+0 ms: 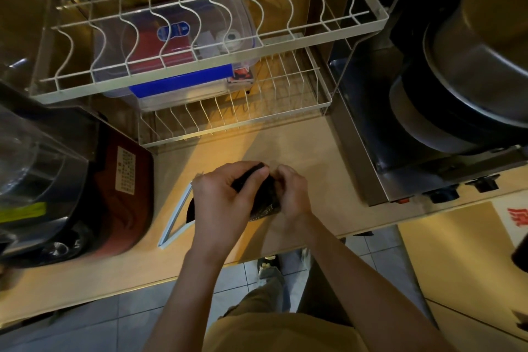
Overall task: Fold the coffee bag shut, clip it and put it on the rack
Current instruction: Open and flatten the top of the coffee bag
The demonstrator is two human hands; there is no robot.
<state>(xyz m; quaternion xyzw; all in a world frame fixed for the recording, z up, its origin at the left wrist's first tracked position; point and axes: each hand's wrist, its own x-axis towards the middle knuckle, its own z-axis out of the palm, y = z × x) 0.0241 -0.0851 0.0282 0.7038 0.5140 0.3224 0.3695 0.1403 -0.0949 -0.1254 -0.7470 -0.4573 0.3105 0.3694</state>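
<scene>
A small dark coffee bag stands on the wooden counter near its front edge. My left hand grips its top from the left, and my right hand pinches the top from the right. Most of the bag is hidden behind my fingers. A long pale blue clip lies on the counter just left of the bag, partly under my left wrist. The white wire rack stands behind the bag, with a lower tier close to the counter and an upper tier above it.
A clear plastic box with a blue latch sits on the rack's lower tier. A blender with a red base stands to the left. A stove with stacked metal pots stands to the right. The counter edge is just below my wrists.
</scene>
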